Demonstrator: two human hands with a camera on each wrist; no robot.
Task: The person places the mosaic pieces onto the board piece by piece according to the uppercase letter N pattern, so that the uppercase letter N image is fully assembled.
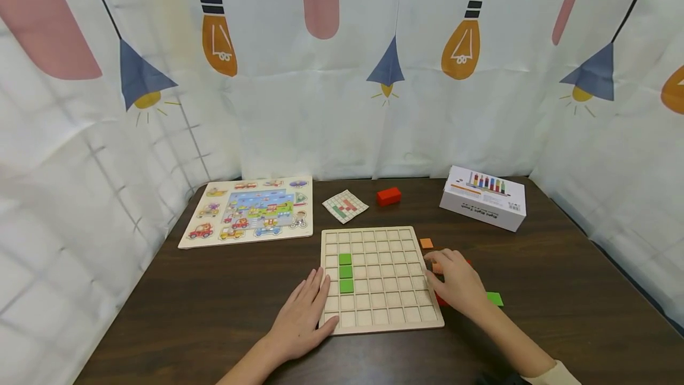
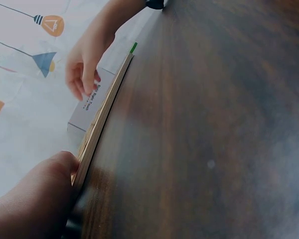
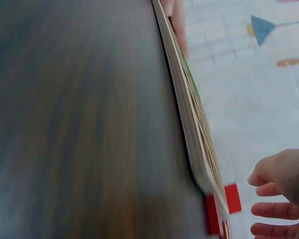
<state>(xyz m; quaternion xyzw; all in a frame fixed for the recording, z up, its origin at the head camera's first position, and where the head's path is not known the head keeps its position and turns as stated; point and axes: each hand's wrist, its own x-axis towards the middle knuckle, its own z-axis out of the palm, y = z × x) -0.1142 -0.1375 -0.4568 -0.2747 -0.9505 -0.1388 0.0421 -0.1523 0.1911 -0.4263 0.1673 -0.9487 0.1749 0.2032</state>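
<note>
Left hand (image 1: pixel 301 319) straight-fingered, thumb near the corner, lies along the left edge of a wooden grid board (image 1: pixel 376 302) on a dark wood-grain table (image 1: pixel 224 296); three green square tiles (image 1: pixel 345 272) fill adjoining cells. Right hand (image 1: pixel 456 281) sits at the opposite edge, by an orange tile (image 1: pixel 426 243) and red pieces (image 1: pixel 442 300); its grip is unclear from my head camera, but my right-wrist camera shows thumb and fingers parted. Only my head view takes in the vehicle puzzle (image 1: pixel 262 210), pattern card (image 1: pixel 344 205) and red block (image 1: pixel 388 196); my left-wrist view also catches the white box (image 1: pixel 483 198). Lamp-printed white curtains (image 1: pixel 331 117) enclose the table.
</note>
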